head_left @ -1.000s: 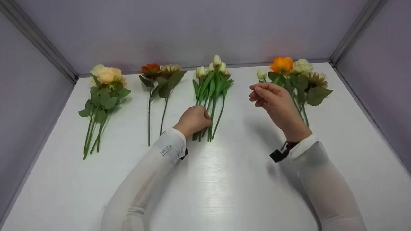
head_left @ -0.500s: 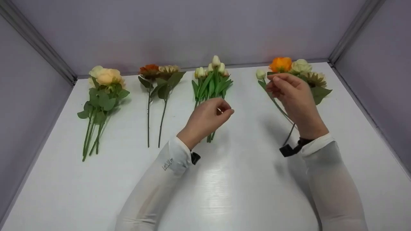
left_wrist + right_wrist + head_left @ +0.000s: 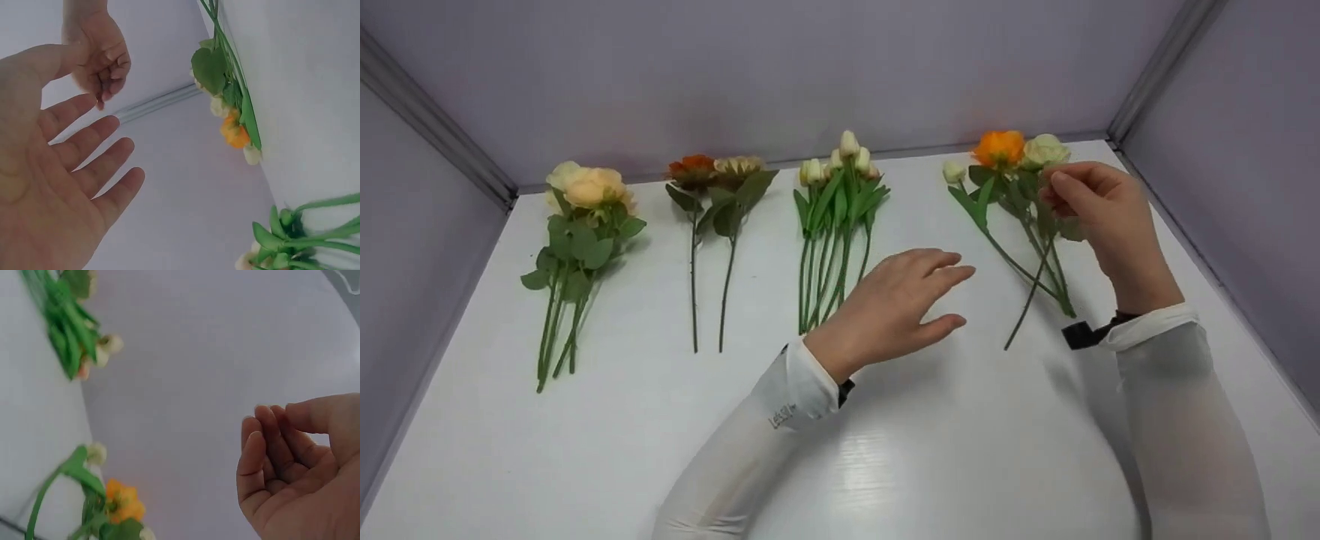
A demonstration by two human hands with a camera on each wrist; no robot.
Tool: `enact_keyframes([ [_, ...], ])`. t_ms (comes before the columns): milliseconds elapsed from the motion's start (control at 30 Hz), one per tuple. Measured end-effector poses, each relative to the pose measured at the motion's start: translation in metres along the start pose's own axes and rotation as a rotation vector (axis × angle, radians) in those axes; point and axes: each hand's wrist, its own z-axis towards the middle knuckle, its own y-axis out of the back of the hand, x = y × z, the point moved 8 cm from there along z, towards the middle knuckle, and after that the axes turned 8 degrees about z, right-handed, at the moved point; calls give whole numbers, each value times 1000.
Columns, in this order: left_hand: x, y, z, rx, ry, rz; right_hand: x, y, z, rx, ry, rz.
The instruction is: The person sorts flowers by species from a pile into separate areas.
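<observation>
My left hand (image 3: 889,307) hovers palm down over the table, fingers spread, just right of the stem ends of the white tulips (image 3: 840,195). The left wrist view shows its palm and spread fingers holding nothing. My right hand (image 3: 1117,225) is raised over the right-hand flower group, its fingers loosely bent with nothing between them, as the right wrist view (image 3: 298,461) shows. That group has an orange flower (image 3: 999,148), a pale cream rose (image 3: 1045,150) and a single white tulip (image 3: 954,172) with crossing stems. My right hand hides its right side in the head view.
Left of the tulips lie a rust-red flower (image 3: 691,169) and a beige flower (image 3: 739,166) on long stems. A bunch of peach and cream roses (image 3: 594,187) lies farthest left. Grey panels (image 3: 810,75) border the white table (image 3: 922,465) at the back and sides.
My left hand has risen off the tulip stems, moved right and toward me, and spread its fingers. My right hand has shifted right, uncovering more of the right group's stems.
</observation>
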Motion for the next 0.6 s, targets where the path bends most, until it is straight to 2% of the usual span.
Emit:
enact_keyframes([
  [133,-17,-16,5,60,-63,74,-28,9,6,85,-110,-588],
  [233,-25,-27,7,102,-87,117,-49,8,7,204,-163,-833],
  [400,-32,-42,7,149,-105,150,-72,-4,6,313,-193,-988],
  [600,-30,-59,2,201,-100,165,-89,-13,4,355,-211,-1095],
])
